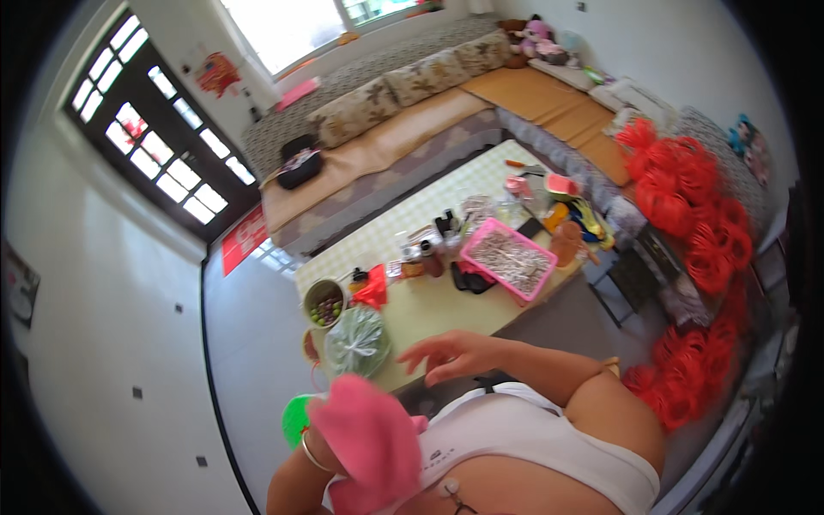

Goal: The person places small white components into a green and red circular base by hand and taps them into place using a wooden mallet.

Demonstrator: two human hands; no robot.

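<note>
Pink cloth (369, 429) hung bunched over the left hand (319, 442), lower centre of the frame.
From my remote post I could not tell whether those fingers had clamped on it, since folds and blur hid them; the raised wrist suggested that it bore the weight. The right hand (459, 354) was bare, fingers apart and loosely bent, near the front edge of the bench (446, 311). Right of centre, a pink tray (527, 297) held small pale pieces, its raised rim presumably there to stop them scattering. Left of centre I saw a knotted clear bag (356, 343), likely tied to contain the greenery inside, just beside a round tub (324, 289) whose wall kept green and dark fruit-like pieces together.
</note>
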